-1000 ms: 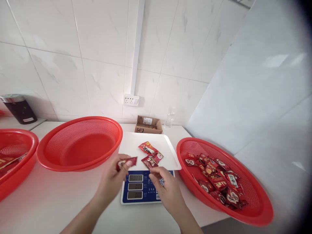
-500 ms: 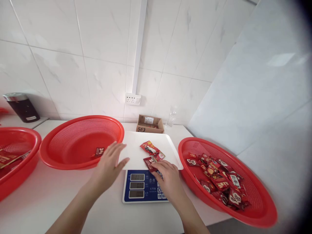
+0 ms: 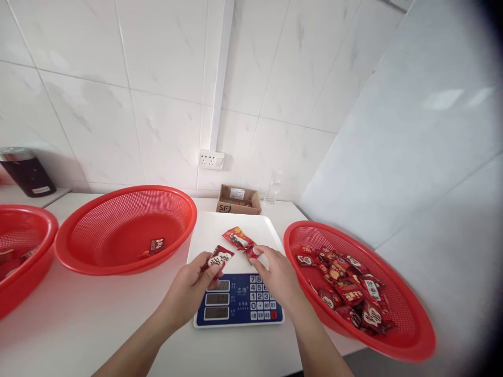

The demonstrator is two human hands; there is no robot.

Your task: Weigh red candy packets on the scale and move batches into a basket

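My left hand [image 3: 187, 287] pinches a dark red snack packet [image 3: 220, 257] with white lettering, held over the front left part of the scale. My right hand [image 3: 281, 275] has its thumb and fingertips on a small red snack packet [image 3: 252, 252] at the right of the white weighing pan [image 3: 208, 225]; the fingers partly hide it. Just behind that one, a longer red snack packet [image 3: 237, 238] lies on the pan. Below the pan, the blue panel of the digital scale [image 3: 240, 309] shows its keys and three small displays.
At right stands a red basket [image 3: 422, 335] with many red packets [image 3: 353, 290]. A red basket [image 3: 126, 209] at left holds a few packets [image 3: 156, 245]; another red basket [image 3: 27, 283] is farther left. Behind the scale are a cardboard box [image 3: 239, 208] and a clear bottle [image 3: 273, 188].
The dark red packet that was under my right hand is now in my left hand, which has moved right and closed. My right hand has shifted up to the small packet.
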